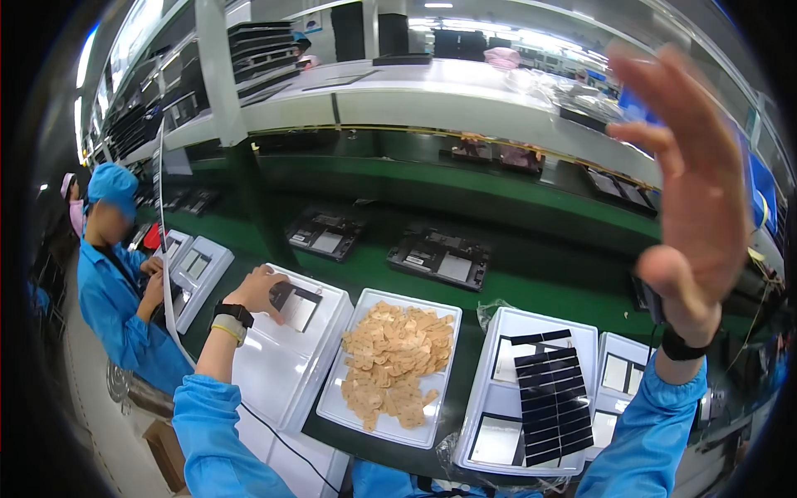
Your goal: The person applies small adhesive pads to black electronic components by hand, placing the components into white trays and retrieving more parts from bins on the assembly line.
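Observation:
At the left, my left hand (255, 295) is closed on the edge of a flat black part with a pale panel (300, 308). That part lies at the far end of a white plastic tray (278, 365). A dark band and a pale band circle my left wrist. My right hand (701, 178) is raised high at the right with its fingers apart and nothing in it; it is slightly blurred. Between my arms stands a white tray (332, 397) heaped with small flat tan pieces (397, 349).
Another white tray (585, 332) holds pale-panelled parts and a sheet of black strips (554, 407). Opened black devices (444, 259) sit on the green line beyond. A shelf (432, 108) spans overhead, with a post (220, 75). A co-worker (124, 274) in blue works at the left.

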The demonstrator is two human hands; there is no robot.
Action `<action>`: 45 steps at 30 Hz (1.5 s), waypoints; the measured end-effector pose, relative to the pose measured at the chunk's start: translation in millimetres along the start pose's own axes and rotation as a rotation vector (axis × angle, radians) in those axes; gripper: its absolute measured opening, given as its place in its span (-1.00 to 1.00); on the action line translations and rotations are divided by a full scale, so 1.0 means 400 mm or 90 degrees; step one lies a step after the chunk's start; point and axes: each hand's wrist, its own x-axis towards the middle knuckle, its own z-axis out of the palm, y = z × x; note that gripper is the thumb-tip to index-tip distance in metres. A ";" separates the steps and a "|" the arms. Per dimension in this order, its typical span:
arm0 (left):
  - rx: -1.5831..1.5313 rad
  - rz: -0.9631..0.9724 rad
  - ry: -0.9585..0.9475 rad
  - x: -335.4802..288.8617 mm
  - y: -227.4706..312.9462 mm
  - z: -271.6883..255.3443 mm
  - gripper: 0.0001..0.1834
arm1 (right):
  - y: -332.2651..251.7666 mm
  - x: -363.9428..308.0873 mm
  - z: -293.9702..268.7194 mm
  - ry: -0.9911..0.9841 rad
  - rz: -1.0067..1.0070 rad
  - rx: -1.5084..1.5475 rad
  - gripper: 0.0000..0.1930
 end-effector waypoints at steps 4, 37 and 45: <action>-0.078 -0.024 0.247 -0.057 -0.023 0.043 -0.36 | -0.010 -0.098 0.181 -0.053 0.193 0.215 -0.30; -1.004 0.176 0.362 -0.195 0.711 0.180 -0.17 | -0.238 -0.329 0.631 -0.035 0.765 0.831 -0.83; -1.327 -0.004 0.293 -0.175 0.664 0.215 -0.10 | -0.182 -0.374 0.710 -0.142 0.755 0.622 -0.86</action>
